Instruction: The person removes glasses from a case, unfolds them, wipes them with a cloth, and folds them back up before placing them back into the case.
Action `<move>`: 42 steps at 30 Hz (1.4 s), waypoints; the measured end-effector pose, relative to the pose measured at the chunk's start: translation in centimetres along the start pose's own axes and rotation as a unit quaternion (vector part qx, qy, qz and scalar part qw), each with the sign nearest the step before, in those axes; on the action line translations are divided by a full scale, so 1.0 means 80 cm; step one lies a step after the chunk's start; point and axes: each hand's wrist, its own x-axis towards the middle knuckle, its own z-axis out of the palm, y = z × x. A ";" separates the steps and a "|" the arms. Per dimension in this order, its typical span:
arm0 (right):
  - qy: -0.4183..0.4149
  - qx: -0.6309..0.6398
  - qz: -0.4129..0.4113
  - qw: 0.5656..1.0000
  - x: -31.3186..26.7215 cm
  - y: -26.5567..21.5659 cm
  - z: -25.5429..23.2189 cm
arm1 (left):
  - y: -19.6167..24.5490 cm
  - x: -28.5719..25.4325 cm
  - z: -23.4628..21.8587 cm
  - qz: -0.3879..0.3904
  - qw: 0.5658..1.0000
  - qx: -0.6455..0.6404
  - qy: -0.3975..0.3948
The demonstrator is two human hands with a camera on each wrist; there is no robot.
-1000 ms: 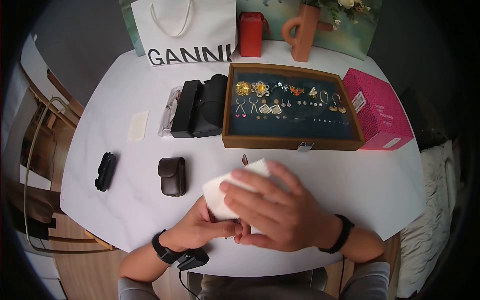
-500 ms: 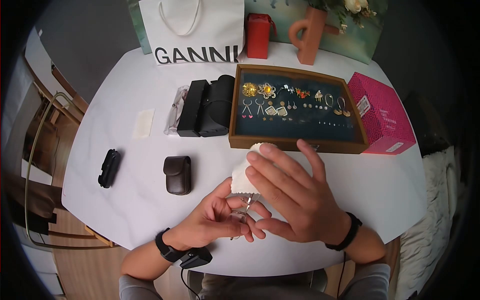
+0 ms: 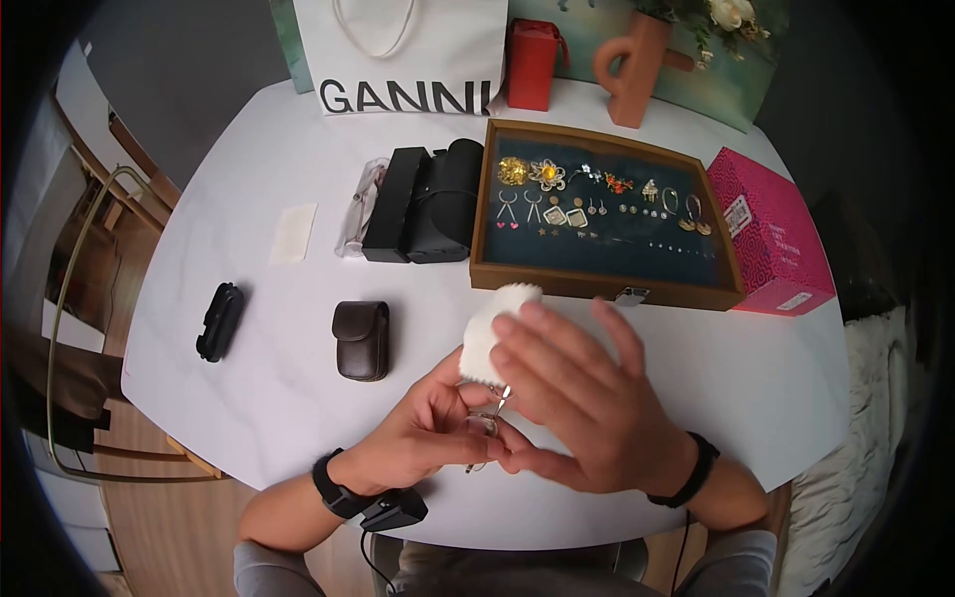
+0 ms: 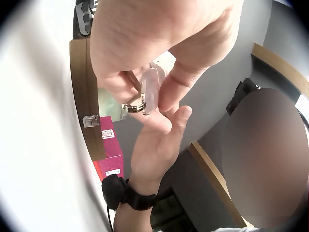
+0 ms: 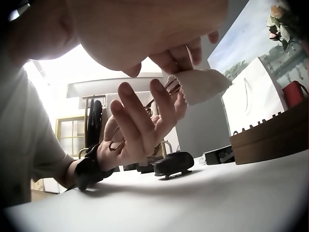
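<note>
My left hand grips a pair of thin-framed eyeglasses, its thumb on a lens and its fingers behind. One temple arm points up and away, toward the cloth. A small white cloth with zigzag edges lies under the fingers of my right hand, which hold it around the far end of the glasses. In the right wrist view the cloth sticks out past the fingertips, over the left hand's raised fingers. A lens shows between the left thumb and fingers in the left wrist view.
A brown leather pouch and a black case stand to the left. Beyond are another pale cloth, black eyeglass cases, a wooden jewelry display box, a pink box and a white paper bag.
The right hand and cloth moved away from over the left hand, up and to the right, uncovering the glasses. Since half a second ago, the right thumb has come close to the left fingertips.
</note>
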 end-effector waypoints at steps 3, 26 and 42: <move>-0.034 0.051 -0.041 0.997 -0.005 -0.006 0.010 | -0.002 -0.003 0.000 -0.029 0.998 0.016 0.048; 0.019 -0.015 0.030 0.999 -0.004 -0.008 -0.001 | -0.001 0.006 -0.003 0.010 0.999 -0.014 -0.033; -0.005 -0.009 0.003 1.000 -0.002 0.002 0.001 | -0.001 0.004 0.001 -0.011 0.999 -0.033 0.007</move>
